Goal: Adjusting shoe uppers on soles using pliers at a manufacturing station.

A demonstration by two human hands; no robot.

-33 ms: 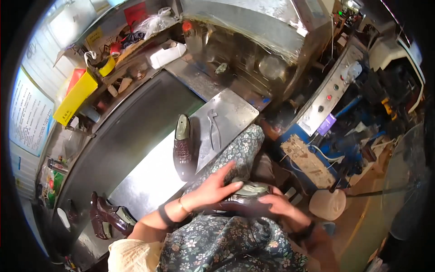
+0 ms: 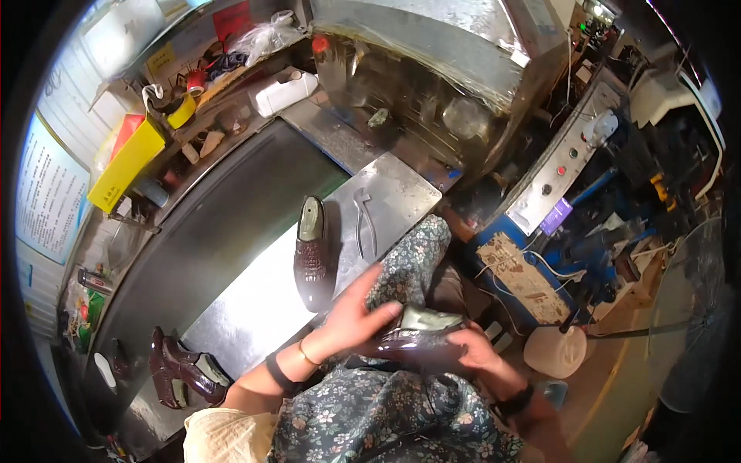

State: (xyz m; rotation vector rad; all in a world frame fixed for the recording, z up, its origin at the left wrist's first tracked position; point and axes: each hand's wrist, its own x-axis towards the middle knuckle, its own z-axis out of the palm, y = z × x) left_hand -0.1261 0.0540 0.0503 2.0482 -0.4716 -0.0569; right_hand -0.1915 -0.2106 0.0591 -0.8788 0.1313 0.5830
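A dark burgundy shoe (image 2: 417, 349) with a pale green last inside lies across my lap. My right hand (image 2: 477, 349) is closed around its right end, thumb on the upper. At its left end, my left hand (image 2: 356, 318) has its fingers stretched out and slightly blurred, with the thumb close to the shoe's top edge. Another burgundy shoe (image 2: 312, 258), textured across the front and also on a green last, rests on the metal surface ahead. Pliers (image 2: 364, 224) lie just right of that shoe. Two more burgundy shoes, one of them nearer (image 2: 202, 372), sit at the lower left.
A dark conveyor belt (image 2: 231, 193) curves along the left side. Beyond it a shelf holds a yellow box (image 2: 127, 166) and a white jug (image 2: 285, 92). On the right stand a machine panel with buttons (image 2: 559, 171) and a pale plastic container (image 2: 554, 351). Floral cloth (image 2: 370, 409) covers my lap.
The shoe on my lap has tilted, showing more of its green last and glossy side. My left hand has shifted slightly left and up; my right hand keeps its hold.
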